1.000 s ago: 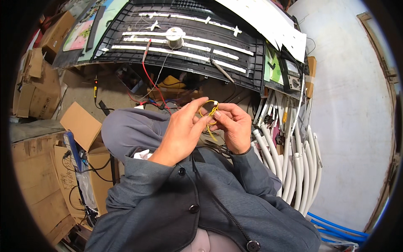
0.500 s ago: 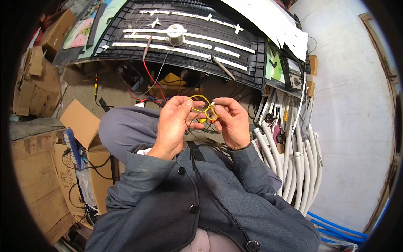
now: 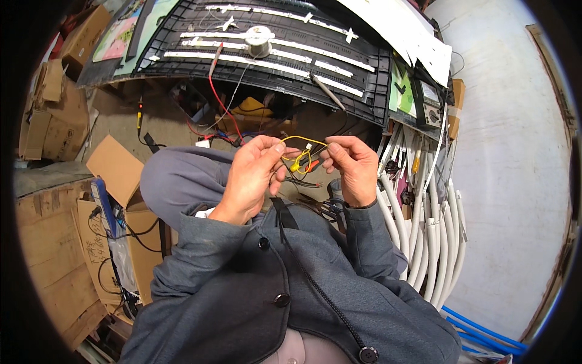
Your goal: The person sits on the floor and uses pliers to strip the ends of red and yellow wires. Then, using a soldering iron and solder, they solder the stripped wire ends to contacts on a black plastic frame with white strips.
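**Thin yellow insulated wire (image 3: 303,138) arched between two pinches**

Our left hand (image 3: 248,176) pinches the wire between thumb and forefinger; our right hand (image 3: 356,168) does the same at the other end of the arch, the two apart, apparently so this stretch bows freely between them; the remainder dangles beneath in a loose loop, a small white plastic connector (image 3: 308,146) near its top, seemingly because neither grip bears there.

Beyond, long white strips (image 3: 239,59) lie across a black ribbed plastic panel (image 3: 377,97); a pale cylindrical spool (image 3: 259,41) stands upright there, likely so it cannot roll; a red-leaded probe (image 3: 216,59) and a grey pen-shaped probe (image 3: 327,92) rest near the closer edge, presumably for easy reach.
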A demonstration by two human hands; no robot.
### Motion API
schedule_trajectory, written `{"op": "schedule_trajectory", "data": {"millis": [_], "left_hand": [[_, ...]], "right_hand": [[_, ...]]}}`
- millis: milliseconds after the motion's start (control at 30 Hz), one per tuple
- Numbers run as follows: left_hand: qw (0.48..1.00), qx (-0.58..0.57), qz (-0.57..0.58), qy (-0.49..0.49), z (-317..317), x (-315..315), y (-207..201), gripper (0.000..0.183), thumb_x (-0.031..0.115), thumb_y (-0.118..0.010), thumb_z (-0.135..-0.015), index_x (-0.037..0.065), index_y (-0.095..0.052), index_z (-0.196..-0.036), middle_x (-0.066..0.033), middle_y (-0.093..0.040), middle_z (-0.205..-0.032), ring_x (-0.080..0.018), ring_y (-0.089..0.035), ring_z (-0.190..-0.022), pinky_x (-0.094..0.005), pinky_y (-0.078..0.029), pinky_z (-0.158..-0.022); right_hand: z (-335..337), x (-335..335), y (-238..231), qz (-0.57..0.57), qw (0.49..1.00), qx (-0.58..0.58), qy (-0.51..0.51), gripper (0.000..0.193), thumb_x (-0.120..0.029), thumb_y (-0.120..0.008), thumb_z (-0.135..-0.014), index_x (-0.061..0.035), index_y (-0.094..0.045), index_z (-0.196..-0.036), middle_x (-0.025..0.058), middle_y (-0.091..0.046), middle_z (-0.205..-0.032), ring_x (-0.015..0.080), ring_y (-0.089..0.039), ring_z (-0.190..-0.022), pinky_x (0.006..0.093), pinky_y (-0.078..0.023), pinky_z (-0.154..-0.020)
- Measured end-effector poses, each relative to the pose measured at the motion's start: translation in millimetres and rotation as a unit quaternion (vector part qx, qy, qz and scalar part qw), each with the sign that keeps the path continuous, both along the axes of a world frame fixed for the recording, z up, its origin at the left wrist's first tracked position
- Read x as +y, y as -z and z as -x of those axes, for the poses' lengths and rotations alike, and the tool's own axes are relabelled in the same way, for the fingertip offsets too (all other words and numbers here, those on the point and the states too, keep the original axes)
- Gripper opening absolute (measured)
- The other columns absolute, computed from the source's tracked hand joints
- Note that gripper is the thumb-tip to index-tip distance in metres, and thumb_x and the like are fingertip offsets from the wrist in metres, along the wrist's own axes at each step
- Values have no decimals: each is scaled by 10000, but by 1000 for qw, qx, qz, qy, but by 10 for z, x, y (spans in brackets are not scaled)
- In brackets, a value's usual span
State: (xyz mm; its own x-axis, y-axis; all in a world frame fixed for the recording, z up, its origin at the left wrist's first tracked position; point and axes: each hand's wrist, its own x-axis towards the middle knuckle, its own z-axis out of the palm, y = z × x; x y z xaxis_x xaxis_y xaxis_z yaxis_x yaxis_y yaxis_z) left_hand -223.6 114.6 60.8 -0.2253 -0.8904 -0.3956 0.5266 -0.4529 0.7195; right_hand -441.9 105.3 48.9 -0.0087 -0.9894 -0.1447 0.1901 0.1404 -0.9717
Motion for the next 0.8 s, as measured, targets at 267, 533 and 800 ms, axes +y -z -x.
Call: {"op": "schedule_trajectory", "data": {"millis": [267,533,800], "left_hand": [[990,92,-54,-93,-49,-10,44,116,160,-566,-1094,55,-555,-1142,-67,-634,-928,-43,-424,-605,-200,-335,-490],[977,106,-55,-174,-50,-5,10,123,150,-568,-1084,61,-568,-1169,-79,-632,-961,-74,-448,-649,-240,-376,-548],[981,-22,18,-192,-247,39,-46,226,271,-537,-1097,68,-598,-1174,-24,-642,-959,-73,-524,-661,-243,-375,-513]], "right_hand": [[-149,79,183,-66,989,-91,-91,402,-172,-626,-1061,28,-546,-1401,135,-751,-1026,82,-594,-610,202,-472,-527],[-187,158,30,-137,967,-4,-216,311,-97,-670,-1015,38,-663,-1295,81,-753,-876,51,-559,-566,198,-438,-501],[13,139,26,-47,992,25,-114,321,-246,-599,-1091,41,-721,-1169,86,-726,-766,87,-619,-556,198,-411,-485]]}}
